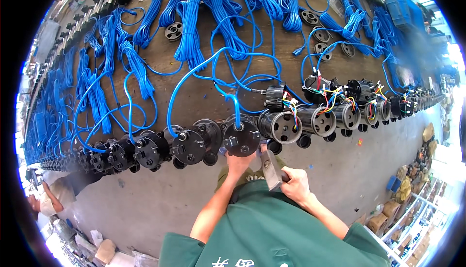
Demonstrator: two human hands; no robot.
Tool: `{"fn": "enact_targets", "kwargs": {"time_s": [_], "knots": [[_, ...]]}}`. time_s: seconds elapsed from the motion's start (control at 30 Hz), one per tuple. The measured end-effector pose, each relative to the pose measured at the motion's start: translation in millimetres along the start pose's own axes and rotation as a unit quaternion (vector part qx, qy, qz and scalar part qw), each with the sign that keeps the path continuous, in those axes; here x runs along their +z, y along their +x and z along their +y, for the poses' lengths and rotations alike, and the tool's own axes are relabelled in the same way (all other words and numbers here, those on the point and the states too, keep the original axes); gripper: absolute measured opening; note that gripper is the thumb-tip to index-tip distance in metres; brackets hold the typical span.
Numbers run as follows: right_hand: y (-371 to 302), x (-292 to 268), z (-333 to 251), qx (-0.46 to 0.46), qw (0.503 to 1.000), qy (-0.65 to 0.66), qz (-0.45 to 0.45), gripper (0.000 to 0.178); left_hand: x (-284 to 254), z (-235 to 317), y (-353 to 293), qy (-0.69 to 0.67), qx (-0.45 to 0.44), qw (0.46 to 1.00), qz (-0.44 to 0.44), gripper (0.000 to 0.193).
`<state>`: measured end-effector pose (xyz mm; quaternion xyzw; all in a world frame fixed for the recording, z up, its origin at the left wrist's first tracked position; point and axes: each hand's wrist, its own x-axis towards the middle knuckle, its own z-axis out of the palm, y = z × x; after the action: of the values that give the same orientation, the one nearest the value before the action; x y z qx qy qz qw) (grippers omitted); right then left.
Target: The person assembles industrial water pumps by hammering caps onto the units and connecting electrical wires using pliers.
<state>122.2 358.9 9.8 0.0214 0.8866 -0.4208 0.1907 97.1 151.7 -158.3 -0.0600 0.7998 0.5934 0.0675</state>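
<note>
My right hand (297, 185) is closed round the handle of a hammer, whose blocky metal head (273, 171) hangs in front of my body, near the bench edge. My left hand (240, 164) reaches up against the lower side of a cylindrical unit with a round black cap (241, 140); its fingers are hidden behind the cap. A blue cable (237, 109) enters the top of that cap. Just left lies another black-capped unit (193, 148), also cabled. To the right, an open metal cylinder (285, 127) has coloured wires, with a ribbed black cap (274, 96) beside it.
Bundles of blue cable (190, 29) cover much of the brown bench (160, 58). Metal discs (174, 31) lie among them. More cylinders (347, 115) line the edge both ways. A blue crate (404, 10) stands far right. Another person (60, 194) is at far left; shelving (412, 223) stands lower right.
</note>
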Motion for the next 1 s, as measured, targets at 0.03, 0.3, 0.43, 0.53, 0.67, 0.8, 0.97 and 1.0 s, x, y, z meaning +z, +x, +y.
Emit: {"fn": "enact_targets", "kwargs": {"time_s": [0.03, 0.3, 0.43, 0.53, 0.67, 0.8, 0.97, 1.0], "knots": [[0.0, -2.0, 2.9, -0.005, 1.000, -0.012, 0.001, 0.014, -1.0, -0.6, -0.5, -0.024, -0.018, 1.000, -0.004, 0.051], [9.0, 24.9, 18.0, -0.125, 0.987, -0.091, 0.048, 0.022, 3.2, -23.9, -4.3, 0.032, -0.009, 0.999, -0.018, 0.053], [14.1, 29.7, 45.8, -0.009, 0.996, -0.060, 0.058, 0.019, -9.0, 15.7, 8.9, 0.037, 0.029, 0.999, -0.024, 0.066], [-2.1, 15.8, 50.0, -0.039, 0.999, -0.003, 0.032, 0.017, -6.5, 5.8, 2.1, -0.061, -0.088, 0.993, -0.044, 0.069], [7.6, 0.8, 17.5, -0.108, 0.994, -0.018, 0.020, 0.016, -24.6, -16.0, -4.0, 0.011, -0.038, 0.989, -0.145, 0.065], [2.9, 9.8, 25.8, -0.084, 0.996, -0.018, 0.034, 0.018, -32.6, -18.0, -9.8, -0.115, -0.154, 0.971, -0.141, 0.050], [5.8, -13.6, -0.2, -0.193, 0.980, -0.031, 0.032, 0.021, -1.2, -24.0, -2.0, 0.004, -0.076, 0.996, -0.045, 0.042], [6.2, -21.8, -15.8, -0.229, 0.973, -0.027, 0.031, 0.023, 6.0, -30.7, -0.6, 0.039, -0.058, 0.997, -0.021, 0.041]]}}
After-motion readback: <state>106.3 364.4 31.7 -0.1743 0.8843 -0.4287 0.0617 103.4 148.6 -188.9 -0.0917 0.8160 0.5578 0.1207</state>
